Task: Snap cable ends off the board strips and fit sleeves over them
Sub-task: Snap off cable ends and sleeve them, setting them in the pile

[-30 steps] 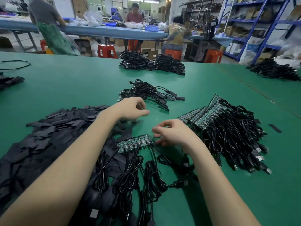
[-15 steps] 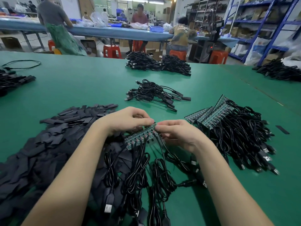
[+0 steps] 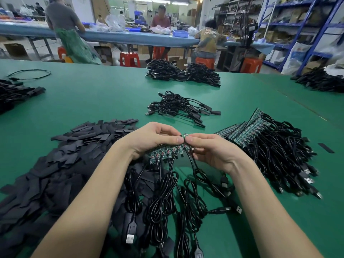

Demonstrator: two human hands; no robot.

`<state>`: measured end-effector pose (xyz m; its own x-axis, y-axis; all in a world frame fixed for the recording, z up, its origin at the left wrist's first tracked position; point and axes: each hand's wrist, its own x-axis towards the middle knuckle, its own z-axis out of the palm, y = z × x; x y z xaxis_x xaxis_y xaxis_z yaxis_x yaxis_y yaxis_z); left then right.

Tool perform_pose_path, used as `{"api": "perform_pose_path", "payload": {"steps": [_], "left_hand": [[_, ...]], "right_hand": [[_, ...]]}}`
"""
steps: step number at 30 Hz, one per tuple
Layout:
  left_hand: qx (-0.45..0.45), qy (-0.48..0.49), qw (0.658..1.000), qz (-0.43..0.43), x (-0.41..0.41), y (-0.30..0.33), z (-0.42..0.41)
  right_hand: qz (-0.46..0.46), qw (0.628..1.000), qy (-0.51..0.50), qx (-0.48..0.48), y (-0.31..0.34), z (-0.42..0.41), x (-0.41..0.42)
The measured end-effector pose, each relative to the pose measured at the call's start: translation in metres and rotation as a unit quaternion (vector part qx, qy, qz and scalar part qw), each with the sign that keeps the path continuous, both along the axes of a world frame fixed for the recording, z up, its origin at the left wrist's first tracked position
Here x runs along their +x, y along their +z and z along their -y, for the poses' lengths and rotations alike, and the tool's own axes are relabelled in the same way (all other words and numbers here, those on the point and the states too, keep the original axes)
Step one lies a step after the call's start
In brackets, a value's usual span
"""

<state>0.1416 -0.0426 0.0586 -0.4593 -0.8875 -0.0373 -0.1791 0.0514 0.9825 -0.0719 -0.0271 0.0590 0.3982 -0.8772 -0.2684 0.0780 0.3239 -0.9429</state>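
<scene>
green board strip [image 3: 163, 152]: lifted off the table [image 3: 93, 101], cables [image 3: 162, 198] hanging
your left hand [image 3: 150, 139]: pinching the strip
your right hand [image 3: 210, 148]: pinching its end piece

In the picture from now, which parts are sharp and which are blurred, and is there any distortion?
Head view: both hands, left hand and right hand, and the board strip look sharp; the people at the far blue table are blurred; the wide lens bends the shelving and stretches the forearms at the bottom edge.
</scene>
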Motion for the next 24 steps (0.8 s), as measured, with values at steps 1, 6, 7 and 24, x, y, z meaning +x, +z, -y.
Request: {"api": "perform_pose_path", "payload": {"steps": [1,6,7,24], "left_hand": [[0.0,0.0,1.0,-0.015,-0.001,-0.001,0.0],[0.026,-0.031,0.997,-0.07,-0.002,-0.002,-0.002],[0.039,-0.043,0.995,-0.087,-0.002,-0.003,-0.002],[0.033,0.163,0.979,-0.121,-0.079,-0.004,-0.022]], "right_hand": [[0.008,1.0,-0.003,0.01,-0.001,0.0,0.0],[0.092,0.993,-0.008,0.081,-0.002,-0.004,0.006],[0.111,0.989,-0.013,0.093,-0.002,-0.005,0.006],[0.071,0.981,-0.18,0.025,0.004,0.01,-0.008]]}}
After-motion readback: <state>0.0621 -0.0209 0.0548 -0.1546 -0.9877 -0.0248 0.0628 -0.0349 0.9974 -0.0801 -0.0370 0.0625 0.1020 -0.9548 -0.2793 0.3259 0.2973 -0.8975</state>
